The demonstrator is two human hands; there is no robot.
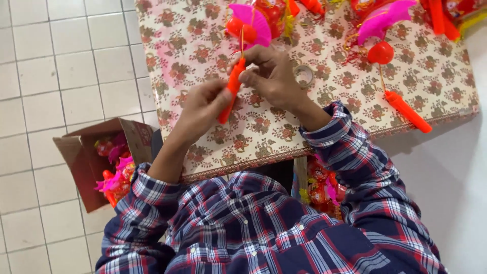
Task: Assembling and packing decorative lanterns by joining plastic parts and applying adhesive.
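The left hand (202,107) closes its fingers around the lower part of an orange handle stick (231,91), which slants up over the table. The right hand (271,76) pinches the stick's upper end between thumb and fingertips, the other fingers curled in close. From the top of the stick a thin wire rises to a small red lantern ball (242,28) with a pink pleated paper fan (256,23) beside it (the ball sits partly in front of the fan). All of this is held just above the floral tablecloth (198,45), near the table's middle.

To the right, a second toy of the same kind lies flat on the cloth: a pink fan (383,18), a red ball (381,53) and an orange handle (408,111) reaching toward the table edge. A roll of clear tape (304,75) lies just beside the right hand. On the tiled floor at left, an open cardboard box (83,157) holds more red and pink toys. Both sleeves are plaid.
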